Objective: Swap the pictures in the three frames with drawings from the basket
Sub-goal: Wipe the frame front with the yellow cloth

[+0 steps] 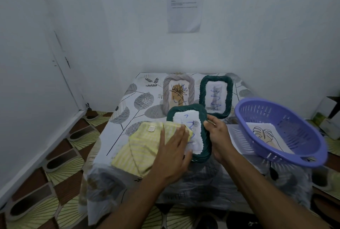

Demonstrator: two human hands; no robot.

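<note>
A dark green frame [205, 136] with a blue scribble drawing is tilted up at the table's middle. My right hand [217, 134] grips its right edge. My left hand [173, 149] lies flat on a yellow striped cloth [141, 147], pressing it against the frame's glass. Behind stand a grey frame [166, 90] holding a plant picture and a second green frame [228, 94] with a blue drawing. The purple basket [294, 118] at the right holds a leaf drawing [263, 134].
The small table wears a leaf-print cover [132, 99] and stands in a corner of white walls. A white sheet [237, 136] lies under the basket. A printed paper [184, 6] is stuck on the back wall. Patterned floor surrounds the table on the left.
</note>
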